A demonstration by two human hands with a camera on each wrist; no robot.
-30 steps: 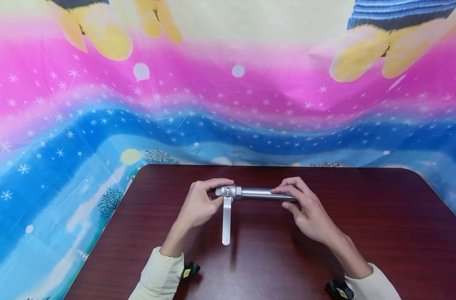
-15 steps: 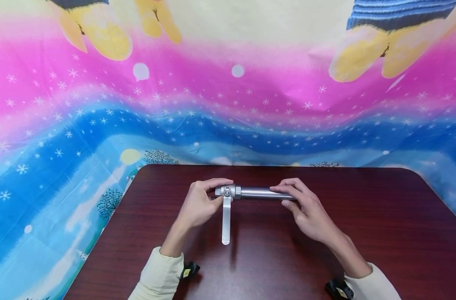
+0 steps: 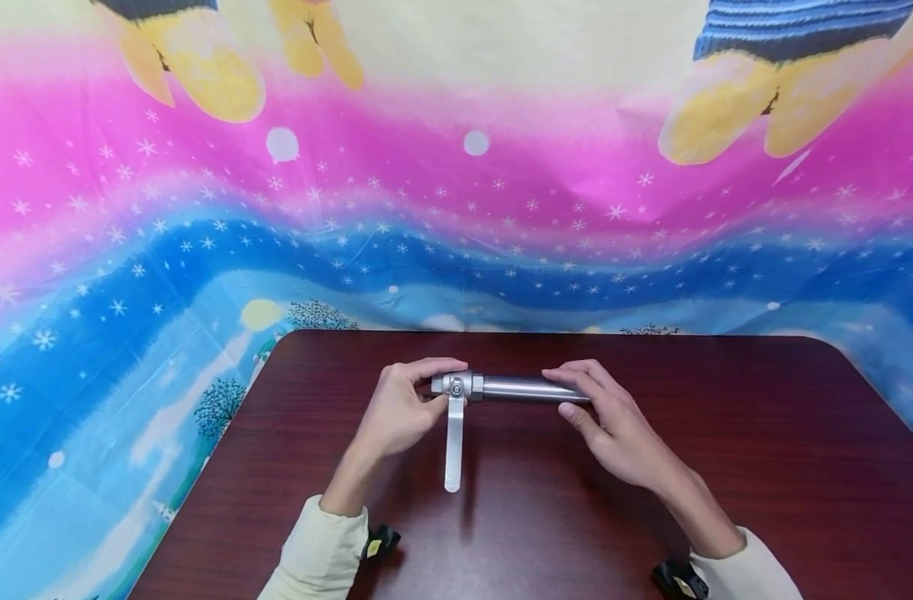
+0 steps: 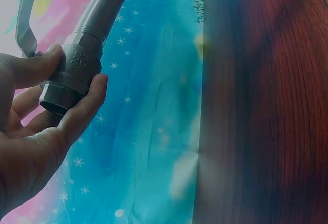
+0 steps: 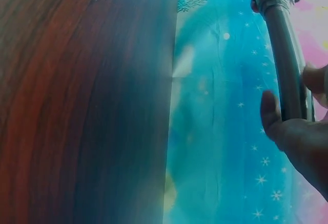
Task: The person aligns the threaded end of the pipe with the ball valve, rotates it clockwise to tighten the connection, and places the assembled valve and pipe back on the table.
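Note:
My left hand (image 3: 400,408) grips a silver ball valve (image 3: 462,384) at its body, thumb on one side and fingers on the other. The valve's flat lever handle (image 3: 453,442) points toward me. A round steel pipe (image 3: 516,387) extends right from the valve's hex end. My right hand (image 3: 621,425) is around the pipe's far end, fingers along its upper side. In the right wrist view the thumb (image 5: 270,111) stands slightly off the pipe. The valve's open hex end (image 4: 59,98) faces the camera in the left wrist view. The pipe's right end is hidden by my right hand.
A dark reddish-brown wooden table (image 3: 531,517) lies under both hands. Behind it hangs a printed cloth (image 3: 456,208) in pink and blue with snowflakes. Black wrist devices (image 3: 381,542) sit at both pale sleeves (image 3: 317,542).
My right thumb has eased away from the pipe and slid slightly left, and the right fingers have shifted a little. My left hand and the valve have stayed nearly still.

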